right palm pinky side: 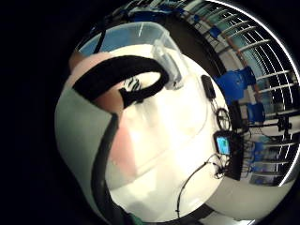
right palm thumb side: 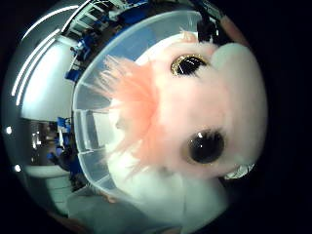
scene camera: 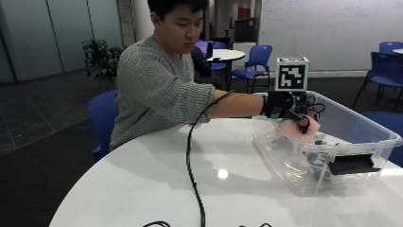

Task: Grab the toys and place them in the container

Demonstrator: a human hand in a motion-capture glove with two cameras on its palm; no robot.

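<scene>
Right hand (scene camera: 291, 112) holds a pink plush toy (scene camera: 303, 128) over the open bin (scene camera: 372, 126).

The gloved fingers curl around the toy, which hangs just inside the bin's near-left rim; the thumb-side palm view shows its big dark eyes and orange fringe against the bin wall. The clear bin stands on the right part of a round white table (scene camera: 144, 184). A black cable (scene camera: 189, 165) crosses the tabletop. Blue chairs (scene camera: 255, 59) and a second table stand behind, on dark flooring.

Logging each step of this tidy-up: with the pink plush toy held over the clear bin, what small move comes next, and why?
Probably lower and release: the gloved right hand holds the pink plush toy already above the clear plastic container.
</scene>
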